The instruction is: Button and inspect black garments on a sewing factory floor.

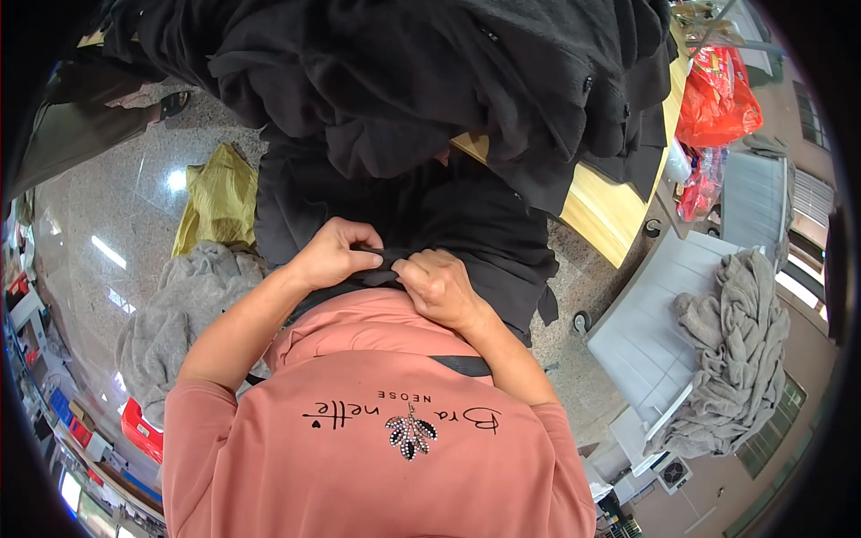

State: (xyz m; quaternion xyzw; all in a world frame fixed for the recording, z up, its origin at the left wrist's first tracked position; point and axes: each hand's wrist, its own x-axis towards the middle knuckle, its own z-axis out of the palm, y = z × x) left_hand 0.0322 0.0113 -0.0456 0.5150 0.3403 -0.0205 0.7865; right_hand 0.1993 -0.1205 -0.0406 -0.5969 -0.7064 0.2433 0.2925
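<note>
My left hand is closed, thumb against fingers, on the edge of a piece of black cloth above my lap. Close beside it, my right hand has its fingers curled onto the same black cloth. A short stretch of the cloth runs between the two hands; the rest spreads dark over my lap and knees, where it cannot be told apart from any clothing below. In front of me a large heap of black garments with small buttons lies on a wooden table and hangs over its near edge.
The table's pale wooden edge juts out at right. A grey cart with grey cloth stands beyond it, below a red plastic bag. At left are a yellow sack and grey cloth; another person's leg shows farther off.
</note>
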